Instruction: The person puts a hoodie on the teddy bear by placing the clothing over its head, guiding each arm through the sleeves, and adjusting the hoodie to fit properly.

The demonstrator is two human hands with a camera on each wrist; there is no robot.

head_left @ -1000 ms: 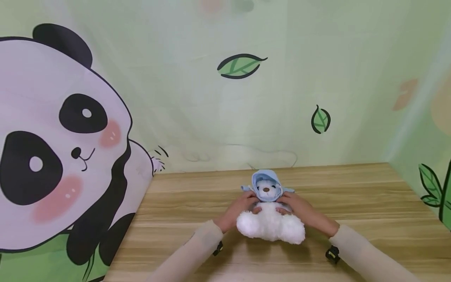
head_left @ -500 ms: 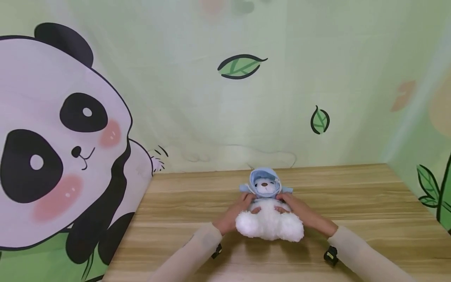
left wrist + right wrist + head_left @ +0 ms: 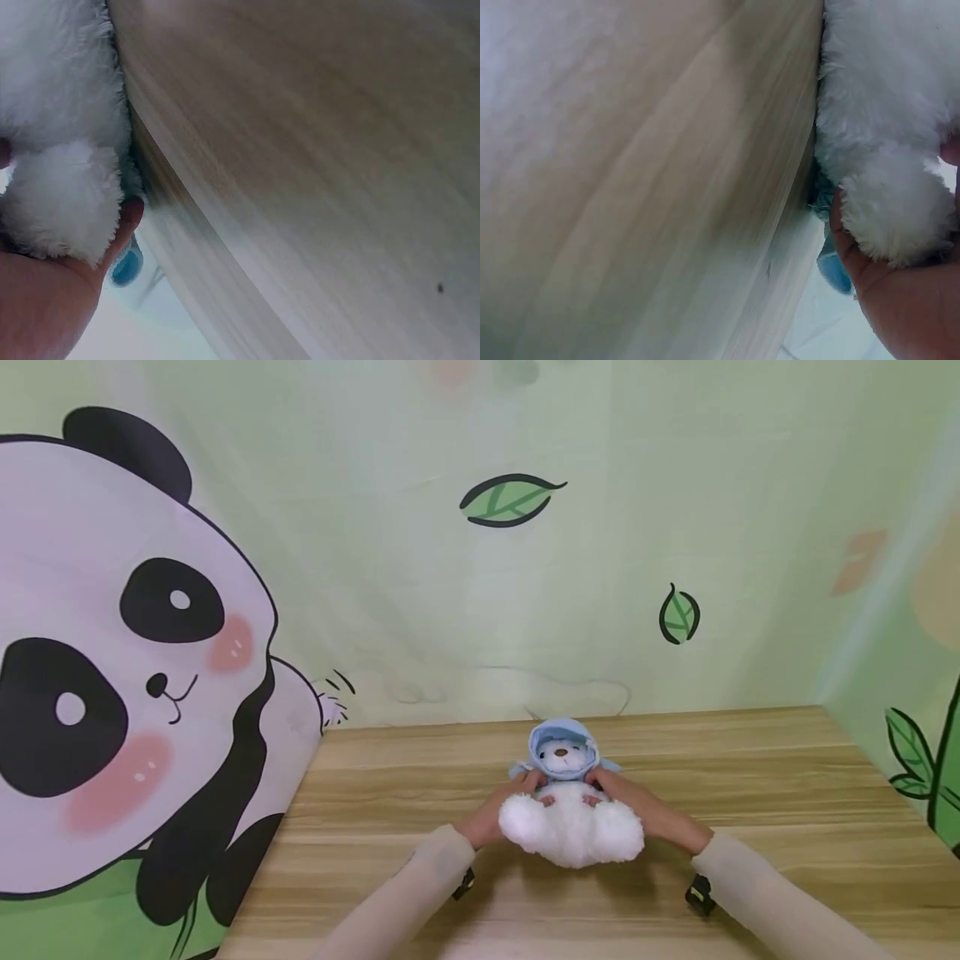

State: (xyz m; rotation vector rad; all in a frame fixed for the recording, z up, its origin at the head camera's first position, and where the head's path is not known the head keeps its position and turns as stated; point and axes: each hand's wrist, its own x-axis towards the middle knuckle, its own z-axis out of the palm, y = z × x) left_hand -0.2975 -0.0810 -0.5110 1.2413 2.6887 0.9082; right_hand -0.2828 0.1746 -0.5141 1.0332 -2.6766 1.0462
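A white plush bear [image 3: 573, 835] in a blue hood [image 3: 561, 727] faces the head camera near the middle of the table, its two fluffy feet toward the person. My left hand [image 3: 513, 802] grips its body on the left side, just below the hood. On the opposite side, my right hand [image 3: 626, 797] grips it the same way. Fingers show at the front of the fur; the rest are hidden behind the toy. In the left wrist view, white fur [image 3: 60, 75] fills the upper left beside the thumb. The right wrist view has the fur [image 3: 892, 82] at upper right, with a hand round a tuft.
The wooden table [image 3: 390, 802] runs back to a pale green printed cloth [image 3: 375, 568] with leaves on it. A large printed panda [image 3: 135, 610] covers the left side. Dark wrist devices [image 3: 700, 895] sit under the sleeves.
The bear has shifted slightly left, and its feet have risen a little toward its head. Its blue sleeves stick out less at the sides. Both hands keep their hold.
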